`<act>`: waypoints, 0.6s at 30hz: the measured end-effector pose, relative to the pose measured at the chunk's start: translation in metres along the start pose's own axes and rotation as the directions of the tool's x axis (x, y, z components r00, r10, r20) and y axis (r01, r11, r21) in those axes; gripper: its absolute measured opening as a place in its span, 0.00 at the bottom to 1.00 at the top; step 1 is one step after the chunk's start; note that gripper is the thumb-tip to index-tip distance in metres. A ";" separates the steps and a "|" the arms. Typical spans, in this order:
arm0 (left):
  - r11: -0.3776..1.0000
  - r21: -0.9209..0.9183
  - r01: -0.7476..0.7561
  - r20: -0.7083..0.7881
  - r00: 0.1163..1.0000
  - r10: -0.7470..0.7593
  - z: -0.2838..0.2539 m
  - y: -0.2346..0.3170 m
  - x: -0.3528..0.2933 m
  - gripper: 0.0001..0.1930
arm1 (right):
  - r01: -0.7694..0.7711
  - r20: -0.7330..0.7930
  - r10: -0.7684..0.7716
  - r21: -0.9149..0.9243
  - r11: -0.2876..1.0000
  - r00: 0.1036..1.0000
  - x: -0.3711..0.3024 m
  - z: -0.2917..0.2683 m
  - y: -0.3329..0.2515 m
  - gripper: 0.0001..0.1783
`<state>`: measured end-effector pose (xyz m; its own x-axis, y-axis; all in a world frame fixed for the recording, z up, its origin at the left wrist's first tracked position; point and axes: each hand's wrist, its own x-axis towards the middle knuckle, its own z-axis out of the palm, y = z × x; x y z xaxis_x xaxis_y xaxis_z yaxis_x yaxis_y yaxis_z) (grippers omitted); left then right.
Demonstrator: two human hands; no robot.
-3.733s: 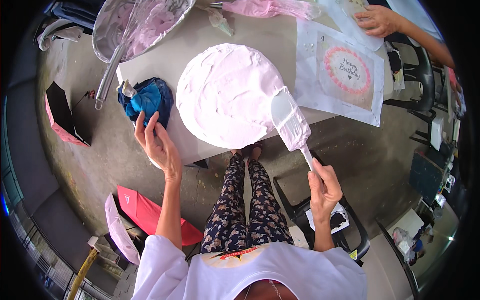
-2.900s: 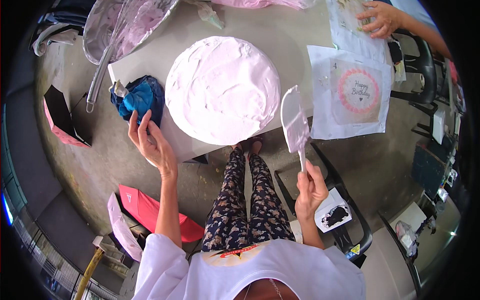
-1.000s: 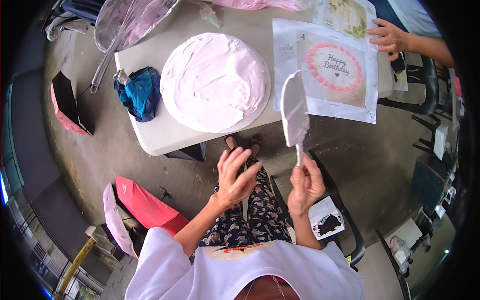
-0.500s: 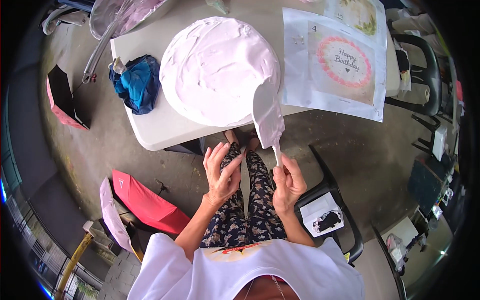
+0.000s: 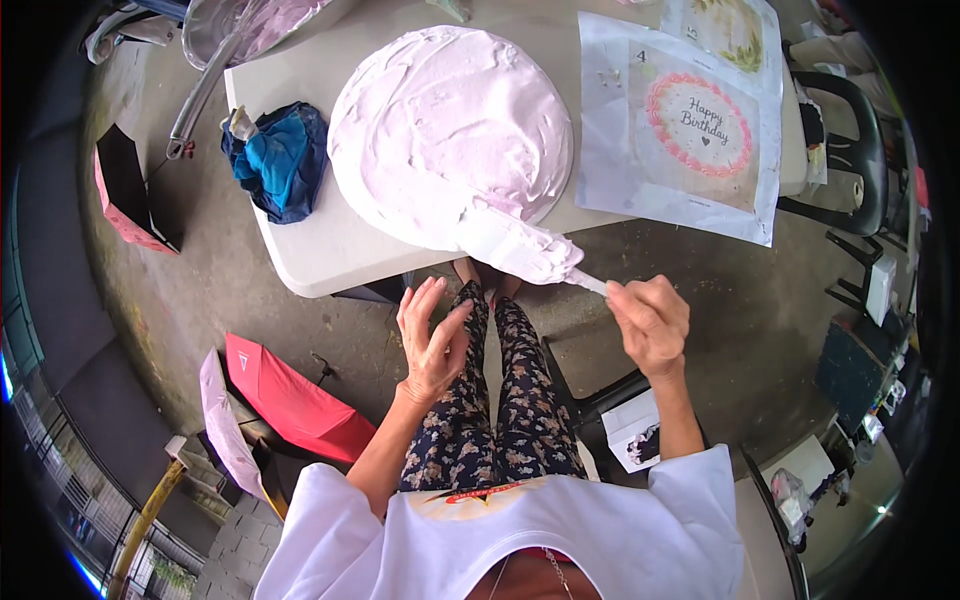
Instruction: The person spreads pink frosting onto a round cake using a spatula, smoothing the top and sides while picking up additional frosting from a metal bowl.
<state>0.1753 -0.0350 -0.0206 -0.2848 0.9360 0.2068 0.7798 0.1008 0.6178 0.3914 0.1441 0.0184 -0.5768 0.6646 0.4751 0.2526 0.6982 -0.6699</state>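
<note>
A round cake covered in pale pink frosting sits near the front edge of the white table. My right hand grips the thin handle of a frosting spatula, off to the right of my legs. Its wide blade is coated in pink frosting and lies against the cake's near edge, slanting up to the left. In front of the table edge, my left hand hovers over my lap with fingers apart and nothing in them.
Left of the cake is a bunched blue cloth; behind it stands a frosting bowl with a whisk. Printed cake-picture sheets overhang the table at right. Opened umbrellas rest on the floor at left, with a black chair at right.
My right hand has swung to the right, turning the spatula from nearly upright to a slant. Its blade has shifted left along the cake's near edge. My left hand has barely moved.
</note>
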 end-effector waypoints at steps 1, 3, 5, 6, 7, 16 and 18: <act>1.000 -0.008 0.003 0.007 1.000 -0.002 0.000 0.000 0.000 0.25 | 0.000 0.002 0.000 -0.002 1.000 1.000 0.002 -0.004 0.004 0.23; 1.000 -0.019 0.003 0.012 1.000 -0.003 0.001 0.001 0.002 0.25 | 0.007 0.024 -0.007 0.010 1.000 1.000 0.005 -0.010 0.010 0.23; 0.999 -0.028 0.016 0.025 1.000 -0.015 0.002 0.000 0.001 0.24 | -0.006 0.036 0.005 0.018 1.000 0.999 0.009 -0.015 0.014 0.23; 0.999 -0.035 0.013 0.026 1.000 -0.012 0.002 0.000 0.001 0.24 | -0.017 0.044 0.014 0.058 0.998 0.999 0.011 -0.017 0.018 0.23; 0.999 -0.029 0.015 0.026 1.000 -0.014 0.002 -0.001 0.001 0.24 | -0.028 0.053 0.023 0.097 0.995 0.998 0.012 -0.020 0.022 0.22; 0.999 -0.036 0.005 0.039 0.999 -0.004 0.007 -0.003 0.007 0.24 | -0.147 0.043 0.144 0.091 0.985 0.989 0.007 -0.015 0.036 0.21; 0.999 -0.037 0.005 0.036 0.999 -0.003 0.007 -0.004 0.007 0.24 | -0.154 0.029 0.152 0.054 0.987 0.988 0.005 -0.012 0.034 0.21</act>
<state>0.1745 -0.0263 -0.0269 -0.2669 0.9473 0.1770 0.7573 0.0926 0.6464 0.4070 0.1740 0.0051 -0.5541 0.7550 0.3507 0.2955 0.5723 -0.7650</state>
